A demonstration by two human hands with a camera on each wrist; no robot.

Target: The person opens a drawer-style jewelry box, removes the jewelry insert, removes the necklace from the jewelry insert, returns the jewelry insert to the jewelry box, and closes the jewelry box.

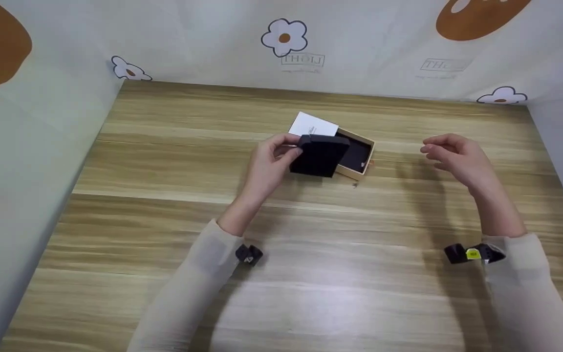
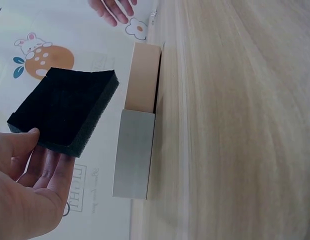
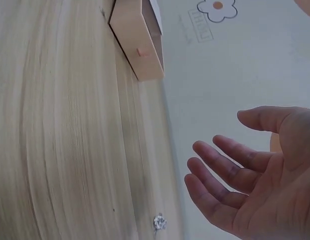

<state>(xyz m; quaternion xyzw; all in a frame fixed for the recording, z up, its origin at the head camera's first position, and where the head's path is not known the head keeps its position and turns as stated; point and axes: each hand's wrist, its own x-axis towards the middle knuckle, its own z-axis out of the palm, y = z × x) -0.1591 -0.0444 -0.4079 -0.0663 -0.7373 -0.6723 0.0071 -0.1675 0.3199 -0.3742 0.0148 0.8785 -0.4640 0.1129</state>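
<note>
My left hand [image 1: 267, 164] pinches a square black foam pad [image 1: 319, 156] by one edge, thumb on one face and fingers behind. The pad is raised and tilted, hiding part of a drawer-style box. That box has a white sleeve [image 1: 314, 124] and a tan drawer [image 1: 370, 155] slid partly out to the right; its inside looks dark. A small pinkish tab [image 3: 143, 52] sits on the drawer's front. Off to the right, my right hand [image 1: 460, 159] hovers above the table with loosely bent fingers and nothing in it.
A small sparkly piece [image 3: 160, 221] lies on the wood-grain table [image 1: 311, 274] in the right wrist view. Another tiny item [image 1: 355, 185], too small to identify, lies just before the drawer. A printed curtain [image 1: 203, 44] stands behind the table.
</note>
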